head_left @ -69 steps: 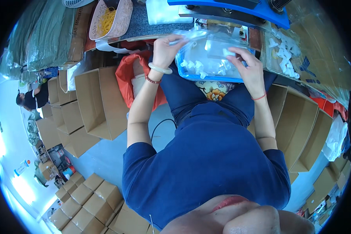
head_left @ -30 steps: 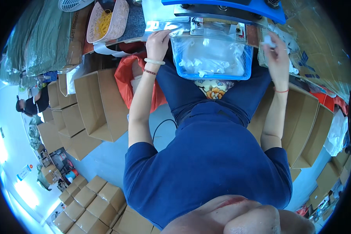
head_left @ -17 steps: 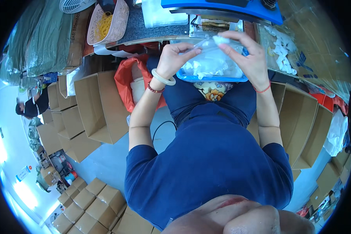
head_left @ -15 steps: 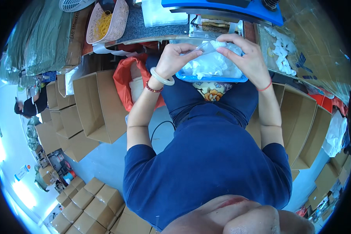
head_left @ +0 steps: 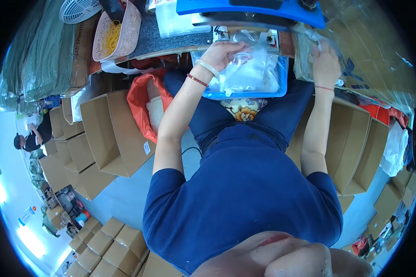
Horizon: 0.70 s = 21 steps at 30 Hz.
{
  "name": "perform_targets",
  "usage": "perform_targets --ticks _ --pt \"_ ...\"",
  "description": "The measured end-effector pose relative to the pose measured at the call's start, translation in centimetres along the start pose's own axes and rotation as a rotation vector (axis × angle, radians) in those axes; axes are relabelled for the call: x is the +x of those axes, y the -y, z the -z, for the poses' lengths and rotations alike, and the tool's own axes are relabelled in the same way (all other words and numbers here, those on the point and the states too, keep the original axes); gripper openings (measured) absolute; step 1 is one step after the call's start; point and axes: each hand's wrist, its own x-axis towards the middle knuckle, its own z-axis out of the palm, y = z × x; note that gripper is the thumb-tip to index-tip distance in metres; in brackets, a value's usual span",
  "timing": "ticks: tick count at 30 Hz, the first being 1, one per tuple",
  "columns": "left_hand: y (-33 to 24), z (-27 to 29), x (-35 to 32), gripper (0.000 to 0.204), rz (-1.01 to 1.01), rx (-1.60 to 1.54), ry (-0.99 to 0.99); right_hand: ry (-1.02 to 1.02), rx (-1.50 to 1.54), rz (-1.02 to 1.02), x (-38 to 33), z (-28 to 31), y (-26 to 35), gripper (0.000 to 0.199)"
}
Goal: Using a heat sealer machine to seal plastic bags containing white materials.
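The work looks partway through. White pieces (head_left: 229, 87) already lie in the blue tray (head_left: 283, 76) at the table's (head_left: 285, 45) front edge, while loose white parts (head_left: 315, 35) beyond the table's front right edge are yet to be handled. The left hand (head_left: 224, 54) pinches a clear bag (head_left: 250, 69) over the tray, its contents unclear. The right hand (head_left: 327, 64) is at the loose parts; blur hides whether its fingers grip one.
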Motion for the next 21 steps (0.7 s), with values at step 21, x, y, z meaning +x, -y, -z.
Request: perform_targets --ticks 21 --pt "-3.6 5.1 -7.5 0.019 -0.470 1.247 -0.518 0.209 0.980 0.250 -5.4 4.6 7.6 0.022"
